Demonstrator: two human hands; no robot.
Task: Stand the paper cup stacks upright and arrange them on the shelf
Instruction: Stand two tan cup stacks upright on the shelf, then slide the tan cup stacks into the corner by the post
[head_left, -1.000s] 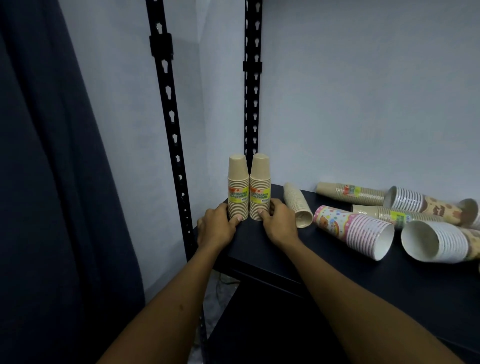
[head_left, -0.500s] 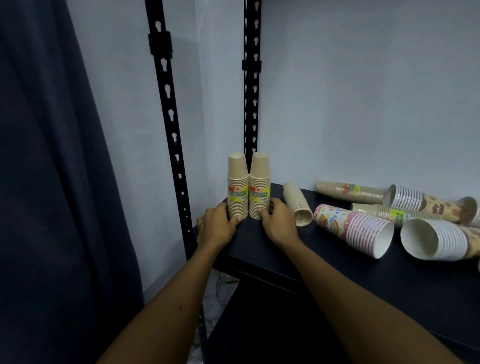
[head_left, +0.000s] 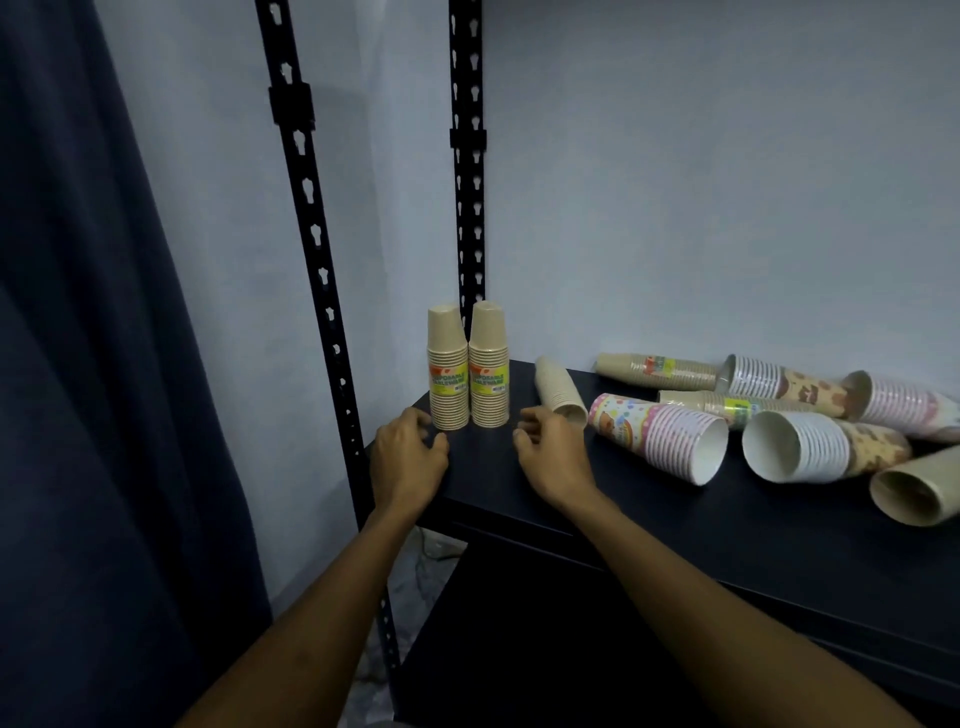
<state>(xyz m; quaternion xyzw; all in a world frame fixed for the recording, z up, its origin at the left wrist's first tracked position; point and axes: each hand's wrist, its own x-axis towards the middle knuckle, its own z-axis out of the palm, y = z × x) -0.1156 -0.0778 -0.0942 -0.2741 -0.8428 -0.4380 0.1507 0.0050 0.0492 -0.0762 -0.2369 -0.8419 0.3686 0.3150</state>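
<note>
Two tan cup stacks (head_left: 467, 366) stand upright, side by side and touching, at the far left corner of the dark shelf (head_left: 649, 525). The left hand (head_left: 408, 457) hovers just near of them, fingers loosely curled, holding nothing. The right hand (head_left: 553, 452) sits to their right, fingers relaxed and empty. Further right, a plain tan stack (head_left: 558, 389), a dotted pink stack (head_left: 660, 436) and several other stacks lie on their sides

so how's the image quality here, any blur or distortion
Head view: dim, bluish light; the shelf posts bow from wide-angle distortion; both hands, left and right, look slightly soft; the upright kraft cup stacks are sharp enough, though their label text is barely legible.
</note>
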